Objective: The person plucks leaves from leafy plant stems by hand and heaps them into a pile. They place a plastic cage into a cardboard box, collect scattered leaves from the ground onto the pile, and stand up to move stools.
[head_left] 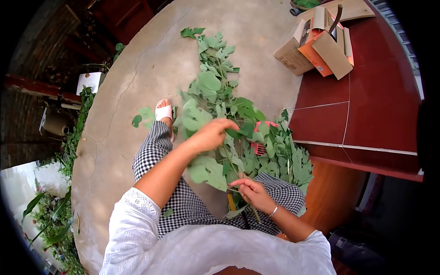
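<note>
A right hand (257,195) pinches a leafy stem (234,172) above the lap; the left hand's (213,135) fingers curl, grip unclear. Open concrete (114,137) lies left, a tiled ledge's edge (357,147) right.

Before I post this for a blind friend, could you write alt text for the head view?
A person's right hand holds a leafy stem above checked trousers, while their left hand is among big green leaves. More leaves trail across the concrete floor and partly cover a pink basket; cardboard boxes sit at upper right.
</note>
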Tool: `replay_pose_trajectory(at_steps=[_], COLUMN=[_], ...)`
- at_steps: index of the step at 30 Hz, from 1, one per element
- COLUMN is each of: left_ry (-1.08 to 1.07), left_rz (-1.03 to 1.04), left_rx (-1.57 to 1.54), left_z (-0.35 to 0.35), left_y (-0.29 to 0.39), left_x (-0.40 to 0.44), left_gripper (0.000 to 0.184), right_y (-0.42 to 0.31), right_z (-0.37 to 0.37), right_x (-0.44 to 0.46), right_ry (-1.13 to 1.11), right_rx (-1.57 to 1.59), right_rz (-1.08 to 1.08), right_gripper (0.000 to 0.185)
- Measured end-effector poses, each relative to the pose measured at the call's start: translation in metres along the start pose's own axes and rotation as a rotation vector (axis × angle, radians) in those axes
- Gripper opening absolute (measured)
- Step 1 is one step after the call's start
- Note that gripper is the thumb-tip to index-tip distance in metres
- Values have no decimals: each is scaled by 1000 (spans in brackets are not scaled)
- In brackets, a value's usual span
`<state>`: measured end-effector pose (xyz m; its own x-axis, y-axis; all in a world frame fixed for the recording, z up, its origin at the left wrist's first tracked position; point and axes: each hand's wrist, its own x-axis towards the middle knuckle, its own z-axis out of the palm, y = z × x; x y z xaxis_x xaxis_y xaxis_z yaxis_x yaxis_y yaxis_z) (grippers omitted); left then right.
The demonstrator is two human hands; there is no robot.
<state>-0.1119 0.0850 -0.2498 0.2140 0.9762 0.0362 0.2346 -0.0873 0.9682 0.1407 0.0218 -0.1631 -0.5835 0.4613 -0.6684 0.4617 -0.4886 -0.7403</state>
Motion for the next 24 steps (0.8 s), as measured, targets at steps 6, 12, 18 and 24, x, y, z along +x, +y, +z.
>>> replay_pose_trajectory(at_steps=[6, 12, 18, 24], left_ry=[-646, -575, -406, -440], left_rz=[96, 96, 76, -57], left_rx=[311, 343, 497, 466], left_z=[32, 31, 30, 27], left_y=[17, 2, -1, 0], left_x=[-28, -28, -31, -29], left_gripper=[40, 23, 12, 16], right_y=[-23, 28, 138, 160], right_z=[-22, -79, -147, -144], right_x=[2, 109, 285, 363], right_ry=[-80, 149, 450, 629], right_rx=[-17, -49, -786, -763], right_rz=[61, -80, -163, -51], right_gripper=[29, 34, 51, 62])
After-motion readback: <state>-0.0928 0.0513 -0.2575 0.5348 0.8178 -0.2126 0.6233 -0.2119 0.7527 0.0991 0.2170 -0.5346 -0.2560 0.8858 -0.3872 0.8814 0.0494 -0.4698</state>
